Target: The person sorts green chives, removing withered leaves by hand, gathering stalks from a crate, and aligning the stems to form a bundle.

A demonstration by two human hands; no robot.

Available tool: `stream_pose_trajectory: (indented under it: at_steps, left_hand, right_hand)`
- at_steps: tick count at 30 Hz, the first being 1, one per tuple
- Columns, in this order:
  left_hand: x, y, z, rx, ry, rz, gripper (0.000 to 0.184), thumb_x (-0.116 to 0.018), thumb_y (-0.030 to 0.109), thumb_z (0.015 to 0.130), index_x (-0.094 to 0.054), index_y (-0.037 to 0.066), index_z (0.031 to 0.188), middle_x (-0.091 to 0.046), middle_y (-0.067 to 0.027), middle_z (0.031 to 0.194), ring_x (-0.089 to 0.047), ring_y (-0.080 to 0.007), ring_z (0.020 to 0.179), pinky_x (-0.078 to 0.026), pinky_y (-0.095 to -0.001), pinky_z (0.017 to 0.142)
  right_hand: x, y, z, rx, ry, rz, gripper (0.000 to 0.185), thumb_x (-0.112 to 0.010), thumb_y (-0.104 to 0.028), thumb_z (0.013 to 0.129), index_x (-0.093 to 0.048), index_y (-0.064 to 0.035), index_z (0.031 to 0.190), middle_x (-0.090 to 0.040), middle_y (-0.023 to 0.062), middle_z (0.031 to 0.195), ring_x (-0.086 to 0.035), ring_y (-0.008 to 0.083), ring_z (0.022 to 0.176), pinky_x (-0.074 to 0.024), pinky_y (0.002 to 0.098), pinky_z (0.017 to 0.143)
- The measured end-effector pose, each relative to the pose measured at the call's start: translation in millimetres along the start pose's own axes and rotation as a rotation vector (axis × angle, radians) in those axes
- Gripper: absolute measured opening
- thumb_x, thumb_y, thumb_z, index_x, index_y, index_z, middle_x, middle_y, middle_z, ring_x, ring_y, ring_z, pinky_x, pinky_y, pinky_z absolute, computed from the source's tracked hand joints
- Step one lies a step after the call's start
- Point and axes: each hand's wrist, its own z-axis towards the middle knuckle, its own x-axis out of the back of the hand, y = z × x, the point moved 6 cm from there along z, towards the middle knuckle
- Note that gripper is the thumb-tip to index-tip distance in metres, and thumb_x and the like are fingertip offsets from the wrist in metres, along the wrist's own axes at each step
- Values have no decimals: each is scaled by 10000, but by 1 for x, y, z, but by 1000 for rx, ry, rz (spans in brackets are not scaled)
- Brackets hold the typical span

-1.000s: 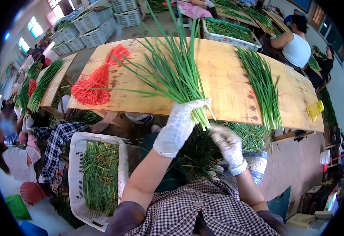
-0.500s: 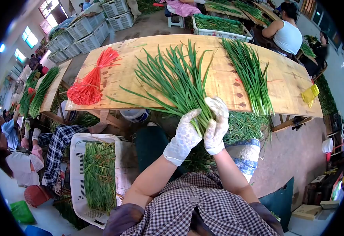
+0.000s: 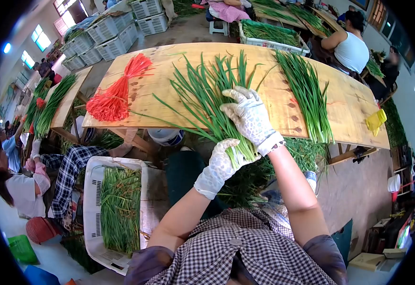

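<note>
- Left hand in a white patterned glove (image 3: 218, 167) grips the pale lower ends of a loose bunch of long green stalks (image 3: 215, 107).
- Right hand in a matching glove (image 3: 249, 116) lies over the bunch higher up, fingers bent.
- Leaf tips fan across a pale knotted wooden table (image 3: 283, 111).
- Red stringy bundle (image 3: 117, 95) left; second green bunch (image 3: 306, 97) right.

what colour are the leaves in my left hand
The leaves are green, best seen in the head view.
</note>
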Motion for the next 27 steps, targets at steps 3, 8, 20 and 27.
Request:
stream_pose_trajectory:
  at_steps: [3,8,20,27]
  left_hand:
    - [8,2,0,-4,-64,24,562,-518,108,798,-395,-6,1334,-507,-208,1285,-494,-389,1181,-331,-644,1009]
    - [12,3,3,-21,-51,52,563,-519,96,791,-384,-69,1312,-495,-269,1270,-499,-438,1161,-340,-636,1009]
    - [3,9,-8,3,-98,78,608,-511,87,796,-339,-88,1352,-433,-278,1340,-373,-502,1264,-301,-594,1059]
    - [-4,14,-9,43,-119,-2,582,-538,146,821,-378,-56,1343,-435,-272,1346,-374,-503,1262,-299,-618,1049]
  right_hand:
    - [22,-29,24,163,-7,22,122,-660,-187,773,-715,-142,872,-593,36,1185,-482,285,1174,-349,436,1010]
    - [-23,-8,14,106,-486,-289,59,-663,-236,735,-718,-215,747,-586,-29,1215,-449,233,1225,-259,461,1072]
    - [18,-7,7,31,-305,195,155,-518,-86,873,-631,-61,977,-566,53,1140,-513,215,1114,-333,411,1041]
    - [144,-4,-70,-83,339,1314,299,-485,-105,920,-571,21,1177,-481,177,1345,-449,381,1259,-295,541,1081]
